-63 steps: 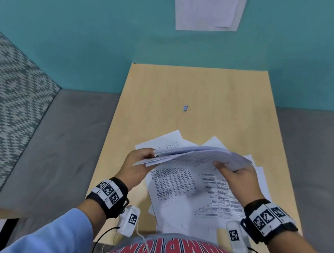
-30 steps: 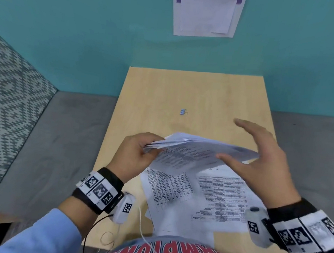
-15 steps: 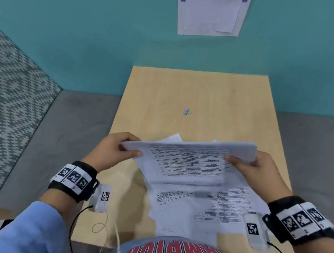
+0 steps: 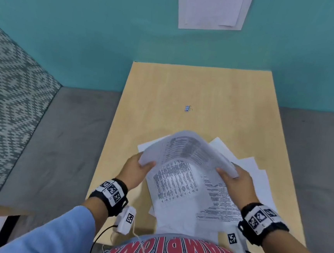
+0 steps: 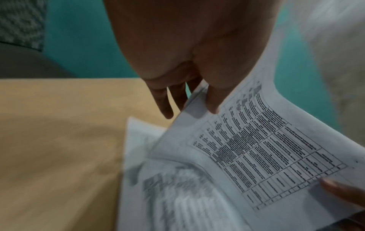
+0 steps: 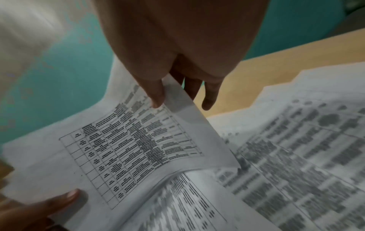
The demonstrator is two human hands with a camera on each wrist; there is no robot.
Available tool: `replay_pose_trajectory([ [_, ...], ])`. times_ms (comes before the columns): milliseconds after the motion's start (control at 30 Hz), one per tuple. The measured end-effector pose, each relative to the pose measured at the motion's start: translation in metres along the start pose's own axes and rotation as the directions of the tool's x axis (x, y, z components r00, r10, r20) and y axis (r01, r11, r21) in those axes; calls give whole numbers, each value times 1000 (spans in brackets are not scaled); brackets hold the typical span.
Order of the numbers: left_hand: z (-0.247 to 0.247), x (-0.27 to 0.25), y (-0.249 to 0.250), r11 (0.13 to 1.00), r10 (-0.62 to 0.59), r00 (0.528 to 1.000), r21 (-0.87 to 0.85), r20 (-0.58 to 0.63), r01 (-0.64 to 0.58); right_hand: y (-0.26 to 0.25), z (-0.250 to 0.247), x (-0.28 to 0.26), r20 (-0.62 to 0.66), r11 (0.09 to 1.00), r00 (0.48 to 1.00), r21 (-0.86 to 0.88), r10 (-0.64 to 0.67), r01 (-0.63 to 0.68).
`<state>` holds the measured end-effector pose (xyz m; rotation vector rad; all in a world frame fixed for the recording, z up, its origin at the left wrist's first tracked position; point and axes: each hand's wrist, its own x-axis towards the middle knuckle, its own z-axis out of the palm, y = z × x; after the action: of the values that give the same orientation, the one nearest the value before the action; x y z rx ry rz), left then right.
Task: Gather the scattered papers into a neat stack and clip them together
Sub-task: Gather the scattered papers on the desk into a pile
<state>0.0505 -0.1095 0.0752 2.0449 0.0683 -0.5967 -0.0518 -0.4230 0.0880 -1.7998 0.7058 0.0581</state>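
Observation:
A bundle of printed papers (image 4: 188, 150) is held up on edge above the table, its printed table face (image 5: 262, 150) (image 6: 134, 145) turned toward me. My left hand (image 4: 138, 168) grips the bundle's left side, thumb in front and fingers behind. My right hand (image 4: 236, 178) grips its right side the same way. More loose printed sheets (image 4: 188, 192) lie scattered on the table under the bundle. A small blue binder clip (image 4: 187, 108) lies alone farther back on the table, well beyond both hands.
The light wooden table (image 4: 202, 85) butts against a teal wall (image 4: 90, 28) with a paper notice (image 4: 213, 7) pinned on it. Grey carpet (image 4: 60, 137) lies left and right of the table. A patterned panel (image 4: 7, 92) stands at the left.
The bundle has been turned from lying flat between the hands to standing up on edge and brought lower over the loose sheets. The right hand had let go briefly and grips it again.

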Motion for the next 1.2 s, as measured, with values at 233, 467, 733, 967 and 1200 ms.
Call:
replay_pose_trajectory([
  [233, -9, 3, -5, 993, 8, 987, -116, -161, -27, -5, -4, 6, -81, 996, 994, -61, -71, 66],
  [467, -6, 5, -15, 988, -29, 996, -154, -89, 15, 7, -4, 12, -3, 989, 996, -114, -93, 92],
  [733, -7, 5, 7, 968, 91, 976, -214, -196, -133, -13, -2, 12, -103, 987, 983, 45, -150, 156],
  [967, -11, 5, 11, 971, 73, 983, -215, -166, -108, -8, -1, 17, 6, 987, 988, -33, -154, 155],
  [1200, -19, 0, 20, 967, 150, 953, -163, -263, -197, -9, 1, 10, -84, 973, 970, 5, -229, 230],
])
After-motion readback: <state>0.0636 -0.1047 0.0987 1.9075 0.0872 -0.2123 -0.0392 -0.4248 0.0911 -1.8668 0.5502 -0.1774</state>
